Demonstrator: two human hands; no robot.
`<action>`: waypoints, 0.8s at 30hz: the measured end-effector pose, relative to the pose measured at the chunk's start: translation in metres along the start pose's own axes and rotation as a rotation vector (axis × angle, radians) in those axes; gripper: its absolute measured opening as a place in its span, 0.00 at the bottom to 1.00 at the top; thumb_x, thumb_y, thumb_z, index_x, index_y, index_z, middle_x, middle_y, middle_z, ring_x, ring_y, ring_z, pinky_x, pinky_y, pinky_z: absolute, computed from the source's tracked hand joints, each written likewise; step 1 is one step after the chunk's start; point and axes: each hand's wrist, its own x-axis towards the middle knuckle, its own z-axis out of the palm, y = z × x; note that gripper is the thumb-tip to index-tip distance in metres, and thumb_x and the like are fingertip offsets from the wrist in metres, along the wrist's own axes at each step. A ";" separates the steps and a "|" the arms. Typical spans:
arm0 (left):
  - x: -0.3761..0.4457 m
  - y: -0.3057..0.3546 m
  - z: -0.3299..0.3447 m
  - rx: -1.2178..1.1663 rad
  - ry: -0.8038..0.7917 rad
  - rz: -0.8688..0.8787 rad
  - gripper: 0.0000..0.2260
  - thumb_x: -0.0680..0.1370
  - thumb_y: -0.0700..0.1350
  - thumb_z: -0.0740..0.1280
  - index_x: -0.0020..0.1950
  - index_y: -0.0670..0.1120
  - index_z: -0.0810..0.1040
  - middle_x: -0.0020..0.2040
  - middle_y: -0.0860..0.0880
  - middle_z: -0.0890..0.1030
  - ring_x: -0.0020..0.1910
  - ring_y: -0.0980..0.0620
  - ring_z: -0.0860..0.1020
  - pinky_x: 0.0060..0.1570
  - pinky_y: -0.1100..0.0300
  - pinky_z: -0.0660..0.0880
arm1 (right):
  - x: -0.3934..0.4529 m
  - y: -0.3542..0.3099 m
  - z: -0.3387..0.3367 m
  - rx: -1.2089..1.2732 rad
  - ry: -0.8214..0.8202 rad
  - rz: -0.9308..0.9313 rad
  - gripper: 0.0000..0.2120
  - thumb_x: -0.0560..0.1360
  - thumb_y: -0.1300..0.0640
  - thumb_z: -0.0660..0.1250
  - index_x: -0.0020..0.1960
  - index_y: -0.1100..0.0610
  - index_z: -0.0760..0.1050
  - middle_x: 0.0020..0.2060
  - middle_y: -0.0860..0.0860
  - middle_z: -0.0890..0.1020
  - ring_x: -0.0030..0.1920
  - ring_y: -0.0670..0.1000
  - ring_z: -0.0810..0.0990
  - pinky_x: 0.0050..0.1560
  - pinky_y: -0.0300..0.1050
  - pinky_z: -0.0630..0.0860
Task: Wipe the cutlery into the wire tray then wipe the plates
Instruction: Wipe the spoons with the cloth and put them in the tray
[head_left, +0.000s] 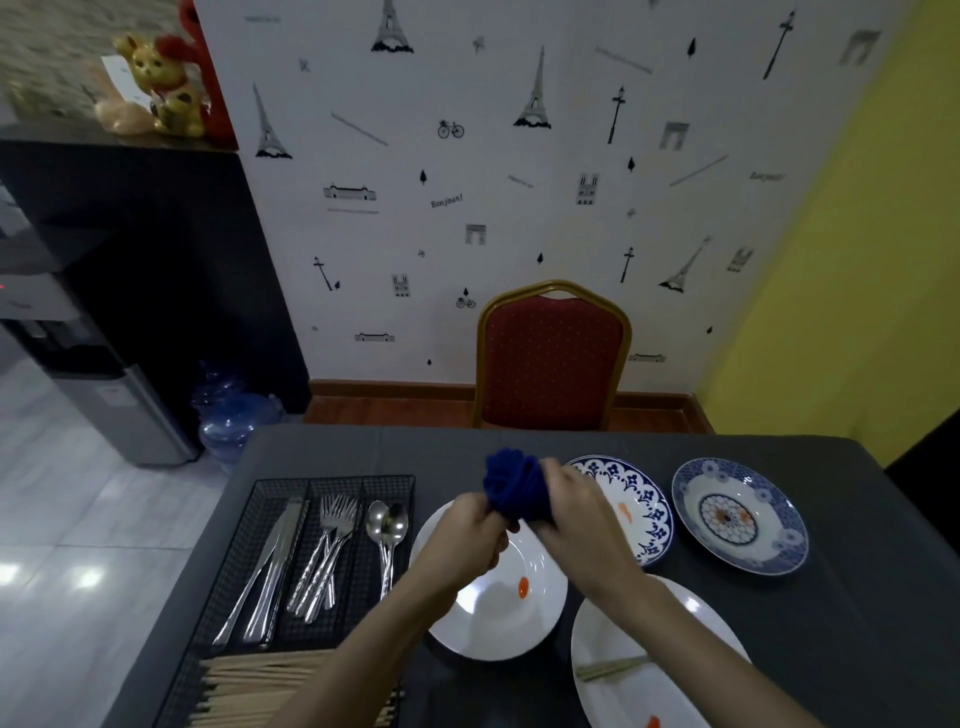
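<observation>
Both hands grip bunched dark-blue cloth (514, 486): left hand (475, 525) low, right hand (569, 501) beside. Round white plate with red smear (498, 618) directly beneath, nearer left hand; cutlery lies in black wire tray (270, 525) further left.

Counted on the dark table: tableware, cloth and hands.

Four plates are seen: two plain white (493, 618) (644, 670) and two blue-patterned (649, 514) (740, 514). One wire tray (270, 493) is counted, holding two knives (270, 566), about three forks (327, 551), two spoons (387, 525) and many chopsticks (260, 686), too many to number. One blue cloth (517, 486) is gripped by two hands (475, 527) (571, 506).
</observation>
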 end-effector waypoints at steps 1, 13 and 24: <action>0.000 -0.001 -0.001 -0.014 -0.005 -0.008 0.09 0.80 0.35 0.57 0.44 0.39 0.76 0.27 0.49 0.69 0.21 0.58 0.64 0.23 0.66 0.62 | -0.003 0.000 0.002 -0.003 -0.020 -0.029 0.16 0.69 0.58 0.71 0.54 0.55 0.70 0.44 0.51 0.77 0.43 0.50 0.73 0.42 0.40 0.68; -0.004 0.001 0.000 -0.052 -0.006 0.010 0.11 0.81 0.35 0.56 0.47 0.36 0.78 0.27 0.49 0.68 0.22 0.58 0.64 0.23 0.67 0.60 | 0.010 0.015 -0.011 -0.095 0.075 0.049 0.16 0.69 0.59 0.71 0.54 0.57 0.71 0.43 0.53 0.78 0.44 0.54 0.75 0.44 0.44 0.68; 0.000 0.005 0.004 -0.058 -0.021 0.007 0.12 0.80 0.35 0.56 0.42 0.39 0.77 0.26 0.50 0.68 0.21 0.58 0.63 0.22 0.67 0.60 | 0.004 0.011 -0.009 -0.077 0.105 0.107 0.18 0.68 0.59 0.73 0.55 0.57 0.71 0.44 0.54 0.78 0.45 0.54 0.74 0.44 0.44 0.68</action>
